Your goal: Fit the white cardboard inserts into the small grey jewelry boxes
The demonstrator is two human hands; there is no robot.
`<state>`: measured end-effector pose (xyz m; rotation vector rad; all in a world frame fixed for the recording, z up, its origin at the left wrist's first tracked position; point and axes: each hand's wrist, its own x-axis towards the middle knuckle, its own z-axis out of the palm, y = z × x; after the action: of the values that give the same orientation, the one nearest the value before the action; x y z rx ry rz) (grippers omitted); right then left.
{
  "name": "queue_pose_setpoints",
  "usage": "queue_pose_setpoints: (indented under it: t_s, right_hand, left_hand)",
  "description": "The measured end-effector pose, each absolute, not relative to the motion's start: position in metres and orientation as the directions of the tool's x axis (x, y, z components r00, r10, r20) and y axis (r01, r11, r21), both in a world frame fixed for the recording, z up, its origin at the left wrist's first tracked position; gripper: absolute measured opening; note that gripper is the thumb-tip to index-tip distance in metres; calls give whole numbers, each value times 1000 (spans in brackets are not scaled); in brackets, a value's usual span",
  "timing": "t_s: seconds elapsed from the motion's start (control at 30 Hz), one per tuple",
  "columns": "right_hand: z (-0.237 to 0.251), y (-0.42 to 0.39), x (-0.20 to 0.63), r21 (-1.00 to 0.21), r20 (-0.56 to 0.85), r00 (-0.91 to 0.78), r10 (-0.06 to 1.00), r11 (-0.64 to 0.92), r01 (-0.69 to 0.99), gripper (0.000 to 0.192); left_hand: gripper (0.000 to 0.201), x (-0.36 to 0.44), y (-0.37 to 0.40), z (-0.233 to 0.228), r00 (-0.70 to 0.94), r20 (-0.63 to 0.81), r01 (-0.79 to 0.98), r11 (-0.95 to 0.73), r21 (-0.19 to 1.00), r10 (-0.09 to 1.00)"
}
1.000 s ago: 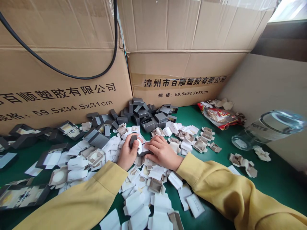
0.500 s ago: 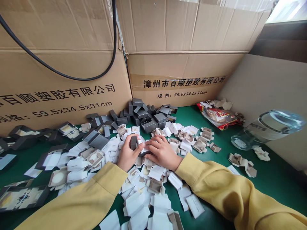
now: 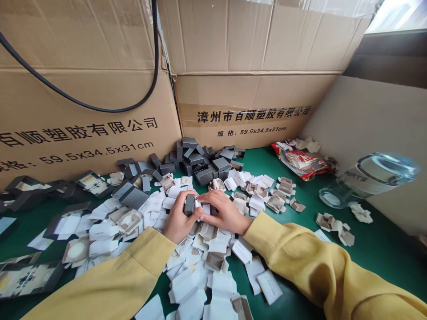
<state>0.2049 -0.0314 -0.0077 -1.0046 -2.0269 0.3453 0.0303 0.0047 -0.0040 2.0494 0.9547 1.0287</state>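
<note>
grey box [image 3: 189, 205] now pinched between left hand [image 3: 176, 222] and right hand [image 3: 222, 213], lifted slightly.

Change over the last second. The left hand [image 3: 178, 218] now grips the small grey box [image 3: 189, 205] lower and further right than before, with the box turned more upright and closer to the right hand. The right hand [image 3: 222, 212], earlier spread flat over the white card inserts [image 3: 200, 249], now curls its fingers [image 3: 204, 198] inward; thumb and forefinger meet the white piece [image 3: 204, 208] at the open side of the box, so the two hands touch around it. Both hands sit slightly nearer the person. The whole scene lies a little lower and further left in view, a small shift of the head camera.
</note>
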Motion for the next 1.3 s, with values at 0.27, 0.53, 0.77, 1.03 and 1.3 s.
queue_pose_setpoints:
  t_s: [0.27, 0.53, 0.77, 1.03, 1.3]
  right_hand:
    - [0, -32, 204, -608, 511, -350, 785, 618, 498, 34]
    - [-4, -32, 203, -531, 580, -379, 721, 687, 496, 30]
    - [-7, -33, 200, -446, 560, -389, 732, 662, 603, 22]
    - [-10, -34, 199, -398, 537, -418, 732, 657, 640, 22]
    - [-5, -35, 198, -420, 510, -446, 736, 665, 617, 15]
  left_hand:
    - [49, 30, 5, -7, 433, 371, 305, -520, 798, 822]
    - [72, 29, 3, -6, 447, 326, 267, -472, 840, 833]
    - [73, 29, 7, -8, 442, 298, 283, -447, 849, 846]
    - [75, 28, 9, -12, 467, 323, 273, -482, 832, 823]
    - [77, 29, 9, -12, 480, 305, 268, -469, 842, 823]
